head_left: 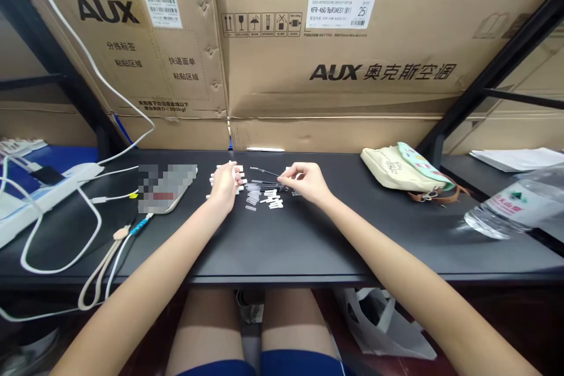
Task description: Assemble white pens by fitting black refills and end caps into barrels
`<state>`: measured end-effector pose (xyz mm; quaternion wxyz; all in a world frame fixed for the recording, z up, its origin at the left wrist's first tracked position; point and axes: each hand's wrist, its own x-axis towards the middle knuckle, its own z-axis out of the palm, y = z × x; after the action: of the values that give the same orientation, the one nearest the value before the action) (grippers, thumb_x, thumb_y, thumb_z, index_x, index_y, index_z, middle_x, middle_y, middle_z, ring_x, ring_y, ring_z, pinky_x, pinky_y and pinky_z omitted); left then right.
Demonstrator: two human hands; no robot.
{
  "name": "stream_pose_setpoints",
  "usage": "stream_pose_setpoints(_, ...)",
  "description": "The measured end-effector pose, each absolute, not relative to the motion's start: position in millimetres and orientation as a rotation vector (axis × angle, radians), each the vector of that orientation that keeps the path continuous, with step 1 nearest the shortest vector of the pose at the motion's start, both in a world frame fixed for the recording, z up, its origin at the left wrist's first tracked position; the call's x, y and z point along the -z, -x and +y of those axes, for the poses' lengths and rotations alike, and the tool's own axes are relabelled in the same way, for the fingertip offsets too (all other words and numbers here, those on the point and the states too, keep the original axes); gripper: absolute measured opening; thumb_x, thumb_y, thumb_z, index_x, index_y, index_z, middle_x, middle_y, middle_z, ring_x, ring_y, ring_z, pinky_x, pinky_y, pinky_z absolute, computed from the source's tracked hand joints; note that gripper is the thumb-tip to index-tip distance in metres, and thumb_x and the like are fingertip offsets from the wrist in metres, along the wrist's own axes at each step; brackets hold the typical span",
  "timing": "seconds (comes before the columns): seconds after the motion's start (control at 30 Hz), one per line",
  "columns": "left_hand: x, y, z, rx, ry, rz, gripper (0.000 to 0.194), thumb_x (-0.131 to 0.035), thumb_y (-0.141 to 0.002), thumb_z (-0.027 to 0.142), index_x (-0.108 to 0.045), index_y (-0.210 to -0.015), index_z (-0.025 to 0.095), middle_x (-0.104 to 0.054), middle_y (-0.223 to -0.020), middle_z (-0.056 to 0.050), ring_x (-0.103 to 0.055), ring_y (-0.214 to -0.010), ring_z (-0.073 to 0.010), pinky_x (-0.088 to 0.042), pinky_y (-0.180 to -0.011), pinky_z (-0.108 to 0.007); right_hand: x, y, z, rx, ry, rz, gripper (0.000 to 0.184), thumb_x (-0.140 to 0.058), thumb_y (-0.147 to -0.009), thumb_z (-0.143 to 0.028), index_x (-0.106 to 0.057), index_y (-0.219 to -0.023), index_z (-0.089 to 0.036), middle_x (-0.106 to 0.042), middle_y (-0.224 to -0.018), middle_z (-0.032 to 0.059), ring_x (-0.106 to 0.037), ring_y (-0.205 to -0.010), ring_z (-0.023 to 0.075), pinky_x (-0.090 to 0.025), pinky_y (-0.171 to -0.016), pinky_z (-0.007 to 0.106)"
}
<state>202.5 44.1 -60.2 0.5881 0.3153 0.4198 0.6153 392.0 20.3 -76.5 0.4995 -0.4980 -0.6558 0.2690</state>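
Head view: pinching thin rod point(263, 171) in right hand point(308, 181) with closed fingertips; half-curling left hand point(224, 188) by white tubes point(239, 168), hold unclear, near desk point(264, 247)'s back edge; likely mid-handling, needing steadiness.

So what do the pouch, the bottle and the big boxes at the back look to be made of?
Pouch: probably cloth, matte, given its soft, slumped shape and printed flap.
Bottle: clear, glossy plastic by the look of its see-through, shiny wall; glass seems less likely.
Boxes: matte brown cardboard, with creases and printed handling marks.
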Motion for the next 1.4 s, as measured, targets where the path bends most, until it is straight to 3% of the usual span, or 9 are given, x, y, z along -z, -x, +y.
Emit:
stream_pose_setpoints(0.17,59.2,-207.1,39.2,-1.331,-0.845,0.985,0.014,-0.065,-0.072,0.012,-0.052,-0.066,0.013,-0.049,-0.061,0.003,-0.032,-0.038,0.0007,-0.023,-0.034,-0.012,77.6,-391.0,20.6,-0.66,1.195,-1.585,0.019,-0.068,-0.062,-0.03,-0.058,-0.054,-0.016,-0.067,-0.064,0.0033,-0.05,-0.05,0.0108,-0.039,-0.05,0.025)
stream_pose_setpoints(0.5,58.1,-207.6,35.8,-1.252,-1.053,1.058,0.012,-0.067,-0.07,0.012,-0.057,-0.064,0.011,-0.046,-0.055,0.004,-0.026,-0.037,0.0018,-0.018,-0.032,-0.011,71.6,-402.2,18.9,-0.654,1.208,-1.592,0.021,-0.07,-0.061,-0.032,-0.059,-0.054,-0.015,-0.066,-0.065,0.0041,-0.049,-0.051,0.0103,-0.038,-0.051,0.025)
stream_pose_setpoints(0.87,59.2,-210.9,32.3,-1.076,-1.381,1.186,0.017,-0.067,-0.066,0.028,-0.062,-0.068,0.012,-0.039,-0.051,0.006,-0.025,-0.04,-0.0019,-0.018,-0.039,-0.018,68.8,-423.7,16.7,-0.69,1.205,-1.662,0.024,-0.074,-0.06,-0.036,-0.061,-0.056,-0.015,-0.064,-0.06,0.0028,-0.051,-0.052,0.0108,-0.04,-0.051,0.025)
stream_pose_setpoints(1.0,54.5,-217.5,33.4,-1.008,-1.645,1.216,0.016,-0.065,-0.067,0.03,-0.065,-0.069,0.014,-0.049,-0.054,0.004,-0.034,-0.045,-0.0053,-0.026,-0.045,-0.02,70.8,-458.5,16.7,-0.812,1.258,-1.602,0.026,-0.076,-0.056,-0.037,-0.062,-0.058,-0.016,-0.067,-0.065,0.0043,-0.057,-0.058,0.0138,-0.041,-0.052,0.025)
stream_pose_setpoints(1.17,55.7,-252.3,32.1,-0.728,-2.161,1.161,0.013,-0.06,-0.069,0.024,-0.069,-0.068,0.015,-0.061,-0.059,0.001,-0.05,-0.054,-0.0116,-0.036,-0.056,-0.023,79.3,-481.5,17.0,-0.791,1.284,-1.334,0.032,-0.079,-0.053,-0.04,-0.058,-0.056,-0.016,-0.067,-0.066,0.0048,-0.048,-0.05,0.0092,-0.035,-0.043,0.022)
stream_pose_setpoints(1.4,68.7,-273.9,31.4,-0.518,-2.534,1.125,0.013,-0.057,-0.074,0.019,-0.07,-0.074,0.018,-0.068,-0.073,-0.004,-0.061,-0.069,-0.0183,-0.041,-0.064,-0.026,79.1,-472.3,15.8,-0.829,1.275,-1.293,0.033,-0.08,-0.05,-0.041,-0.059,-0.056,-0.015,-0.067,-0.064,0.0042,-0.046,-0.046,0.008,-0.032,-0.041,0.022)
